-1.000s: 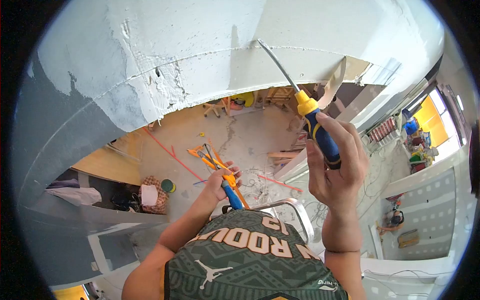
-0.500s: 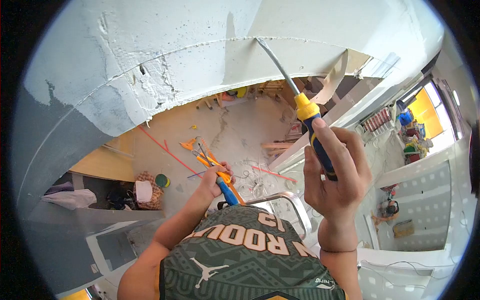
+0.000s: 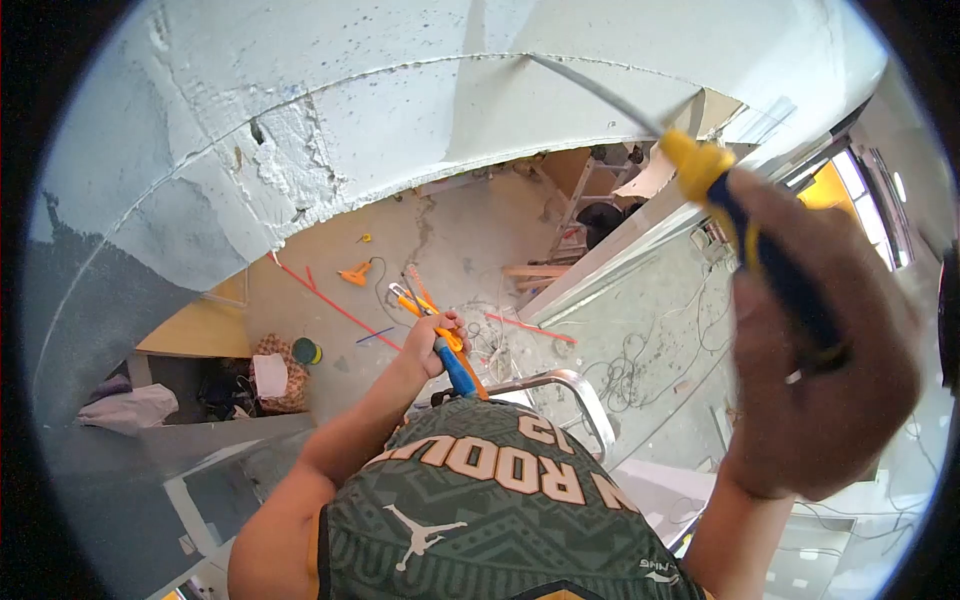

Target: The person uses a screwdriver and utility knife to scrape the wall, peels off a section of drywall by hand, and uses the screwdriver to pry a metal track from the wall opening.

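Note:
My right hand (image 3: 835, 340), blurred, is closed around the yellow-and-blue handle of a screwdriver (image 3: 698, 165). The screwdriver's long metal shaft slants up and left, with its tip at the scored line (image 3: 440, 62) in the curved white plaster panel (image 3: 480, 115). Lower down, in front of my shirt, my left hand (image 3: 428, 338) is wrapped around a bundle of tools. Among them are an orange utility knife (image 3: 405, 297) and a tool with a blue handle (image 3: 457, 370); the blue tool's kind is partly hidden by my fingers.
Near my body is a curved metal rail (image 3: 590, 400). Far below, an orange glue-gun-shaped tool (image 3: 355, 273), red strips (image 3: 335, 308) and tangled wires (image 3: 625, 375) lie on the floor. Torn board (image 3: 650, 175) hangs beside a white beam (image 3: 620, 255). A ladder (image 3: 590, 190) stands beyond.
My right hand has moved right and looks larger and closer. The screwdriver now lies at a flatter slant, its tip still on the scored line. My left hand keeps its grip; the view has shifted slightly.

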{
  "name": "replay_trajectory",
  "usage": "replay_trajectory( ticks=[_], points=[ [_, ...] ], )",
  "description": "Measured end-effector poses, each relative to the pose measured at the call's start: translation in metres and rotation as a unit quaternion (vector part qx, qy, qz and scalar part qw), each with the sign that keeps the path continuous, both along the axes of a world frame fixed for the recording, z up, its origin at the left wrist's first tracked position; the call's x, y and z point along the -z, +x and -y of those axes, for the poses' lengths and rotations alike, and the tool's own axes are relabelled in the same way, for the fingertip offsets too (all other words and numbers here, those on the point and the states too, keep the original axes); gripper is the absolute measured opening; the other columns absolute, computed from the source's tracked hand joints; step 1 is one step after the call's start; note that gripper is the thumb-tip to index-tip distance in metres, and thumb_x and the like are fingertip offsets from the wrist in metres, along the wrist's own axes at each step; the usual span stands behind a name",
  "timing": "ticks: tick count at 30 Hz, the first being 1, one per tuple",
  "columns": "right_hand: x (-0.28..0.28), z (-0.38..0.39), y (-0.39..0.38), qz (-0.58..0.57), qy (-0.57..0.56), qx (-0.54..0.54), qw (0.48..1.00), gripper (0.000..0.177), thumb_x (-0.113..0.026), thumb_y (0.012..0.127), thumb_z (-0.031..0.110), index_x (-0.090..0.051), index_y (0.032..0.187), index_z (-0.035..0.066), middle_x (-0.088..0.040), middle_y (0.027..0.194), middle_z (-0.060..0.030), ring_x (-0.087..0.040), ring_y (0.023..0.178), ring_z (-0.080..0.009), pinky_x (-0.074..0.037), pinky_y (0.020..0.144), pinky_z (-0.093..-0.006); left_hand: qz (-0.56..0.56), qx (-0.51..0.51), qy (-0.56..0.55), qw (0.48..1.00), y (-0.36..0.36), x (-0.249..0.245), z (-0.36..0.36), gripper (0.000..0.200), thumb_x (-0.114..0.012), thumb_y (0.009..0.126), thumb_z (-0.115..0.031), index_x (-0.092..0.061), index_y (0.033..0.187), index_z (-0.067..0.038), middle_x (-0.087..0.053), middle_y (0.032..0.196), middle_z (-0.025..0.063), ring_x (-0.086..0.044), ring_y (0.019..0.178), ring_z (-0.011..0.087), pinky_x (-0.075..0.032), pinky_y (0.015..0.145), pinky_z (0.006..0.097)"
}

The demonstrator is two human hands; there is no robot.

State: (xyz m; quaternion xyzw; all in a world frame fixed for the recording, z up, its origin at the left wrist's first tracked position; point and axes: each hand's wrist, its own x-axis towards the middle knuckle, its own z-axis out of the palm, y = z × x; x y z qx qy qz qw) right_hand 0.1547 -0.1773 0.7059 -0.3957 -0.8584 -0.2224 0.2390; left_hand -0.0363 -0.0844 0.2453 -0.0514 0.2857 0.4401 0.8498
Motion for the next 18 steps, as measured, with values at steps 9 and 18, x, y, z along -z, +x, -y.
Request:
replay_trajectory(
  ticks=[9,18],
  points=[
    [0.019,-0.002,-0.004,-0.037,0.051,0.001,0.998,0.033,-0.071,0.080,0.001,-0.067,0.113,0.007,-0.067,0.100,-0.0117,-0.067,0.088,-0.0199,-0.057,0.067,-0.0311,0.053,0.021,0.003,0.998,0.022,0.006,-0.010,0.020,-0.053,0.077,0.001,-0.046,0.093,-0.008,-0.055,0.084,0.0070,-0.055,0.072,0.0203,-0.050,0.067,0.0376],
    [-0.062,-0.066,0.021,0.057,0.132,-0.010,0.990,0.024,-0.070,0.081,0.004,-0.067,0.105,0.007,-0.066,0.093,-0.0115,-0.066,0.082,-0.0192,-0.056,0.065,-0.0309,0.039,-0.016,-0.035,0.998,0.006,0.030,0.013,0.016,-0.050,0.077,0.001,-0.048,0.090,-0.007,-0.053,0.081,0.0082,-0.053,0.066,0.0200,-0.050,0.064,0.0377]
  ],
)
